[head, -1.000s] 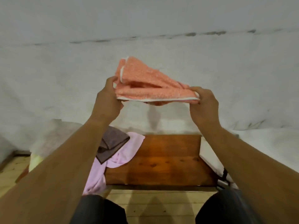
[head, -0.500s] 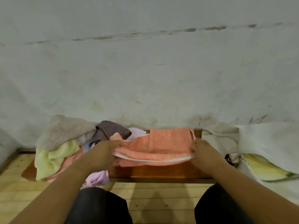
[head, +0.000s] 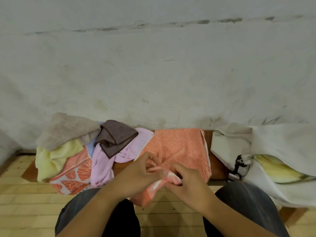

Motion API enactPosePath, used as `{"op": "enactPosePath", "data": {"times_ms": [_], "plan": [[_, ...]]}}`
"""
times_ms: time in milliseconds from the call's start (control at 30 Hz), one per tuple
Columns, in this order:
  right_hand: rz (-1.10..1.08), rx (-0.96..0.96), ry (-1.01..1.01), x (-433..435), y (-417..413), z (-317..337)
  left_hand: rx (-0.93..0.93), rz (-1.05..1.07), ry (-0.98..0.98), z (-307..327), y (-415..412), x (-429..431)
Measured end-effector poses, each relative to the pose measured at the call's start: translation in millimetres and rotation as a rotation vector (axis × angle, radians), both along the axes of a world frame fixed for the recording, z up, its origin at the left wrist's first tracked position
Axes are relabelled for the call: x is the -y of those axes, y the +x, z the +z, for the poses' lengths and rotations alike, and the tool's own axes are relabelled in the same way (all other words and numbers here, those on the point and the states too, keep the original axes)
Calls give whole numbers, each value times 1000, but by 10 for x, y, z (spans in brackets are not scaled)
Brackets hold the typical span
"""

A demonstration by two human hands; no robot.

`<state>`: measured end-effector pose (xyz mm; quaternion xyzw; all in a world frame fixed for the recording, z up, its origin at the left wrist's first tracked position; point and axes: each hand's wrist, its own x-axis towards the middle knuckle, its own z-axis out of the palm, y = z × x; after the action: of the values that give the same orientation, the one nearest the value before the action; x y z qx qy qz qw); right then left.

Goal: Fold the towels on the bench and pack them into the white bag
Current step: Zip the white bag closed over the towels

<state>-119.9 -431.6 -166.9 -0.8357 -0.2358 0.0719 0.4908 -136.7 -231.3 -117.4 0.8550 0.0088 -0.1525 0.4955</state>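
Bench runs along the wall, 9 to 3 o'clock across the view.

Orange towel lies spread flat mid-bench, at 12 o'clock from the hands. Its near edge hangs off the front of the bench.

Left hand: thumb and curled fingers pinch that hanging edge. Right hand: fingers curled down, grasping the same bunched edge. The two hands nearly touch.

White bag at 3 o'clock of the towel, slumped on the bench end, zip mouth gaping. Inside: a yellow cloth, only part showing. Anything else in it cannot be told. A small beige pouch leans at the bag's 9 o'clock, zip closed; a black clip hangs at its 6 o'clock.

Loose heap at 9 o'clock of the orange towel: grey towel on top, yellow towel, leaf-print towel, pink towel touching the orange one, brown towel on the pink.
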Motion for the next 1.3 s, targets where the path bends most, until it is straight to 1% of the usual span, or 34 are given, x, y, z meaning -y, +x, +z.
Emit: {"op": "enactPosePath", "data": {"times_ms": [67, 100, 133, 167, 200, 233, 267, 300, 333, 433, 467, 533, 567, 633, 700, 733, 767, 833, 867, 900, 967, 1033, 1100, 1133, 1200, 1233, 1300], "plan": [[-47, -102, 66, 83, 24, -23, -17, -45, -172, -91, -14, -39], [-61, -186, 124, 123, 25, -9, -30, -102, -211, -165, -28, -48], [-87, -270, 178, 172, 27, -26, -41, -169, -182, -232, -58, -42], [-118, -353, 215, 219, 29, -56, -15, -228, -67, -307, -85, -37], [-150, -452, 249, 258, 23, -82, 61, -267, 119, -405, -90, -44], [-178, -561, 315, 274, 14, -100, 156, -279, 301, -503, -84, -58], [-212, -662, 406, 287, 20, -150, 227, -266, 423, -567, -86, -65], [-259, -740, 475, 293, 29, -193, 263, -237, 460, -596, -91, -67], [-305, -764, 504, 290, 38, -218, 277, -205, 440, -605, -93, -56], [-452, -630, 333, 279, 59, -189, 242, -94, 298, -558, -73, -1], [-512, -592, 306, 293, 74, -205, 231, -42, 263, -531, -72, 18], [-581, -568, 327, 329, 95, -194, 242, 44, 231, -504, -81, 37], [-604, -558, 348, 339, 101, -188, 269, 51, 241, -507, -91, 45], [-640, -567, 386, 352, 104, -177, 298, 12, 234, -500, -113, 61], [-686, -581, 451, 356, 100, -142, 236, -62, 218, -488, -126, 79], [-700, -570, 471, 359, 100, -118, 199, -112, 256, -489, -134, 88], [-710, -551, 485, 362, 100, -90, 176, -173, 353, -519, -138, 79], [-726, -506, 500, 369, 87, -28, 211, -266, 600, -635, -145, 27], [-726, -475, 486, 380, 77, -11, 252, -272, 659, -678, -127, -12], [-733, -438, 457, 395, 70, 11, 285, -251, 718, -706, -93, -86], [-770, -364, 379, 464, 103, 76, 281, -145, 820, -669, 0, -281], [-786, -290, 306, 621, 203, 200, 267, -18, 853, -550, 123, -497], [-795, -230, 200, 841, 354, 356, 277, 133, 831, -364, 231, -687], [-790, -194, 129, 960, 437, 416, 293, 189, 786, -251, 281, -755], [-746, -164, -58, 1119, 565, 556, 317, 241, 570, -26, 349, -748], [-698, -164, -107, 1145, 610, 622, 298, 236, 460, 58, 376, -667], [-551, -212, -91, 1079, 617, 762, 252, 101, 371, 106, 408, -437]]}}
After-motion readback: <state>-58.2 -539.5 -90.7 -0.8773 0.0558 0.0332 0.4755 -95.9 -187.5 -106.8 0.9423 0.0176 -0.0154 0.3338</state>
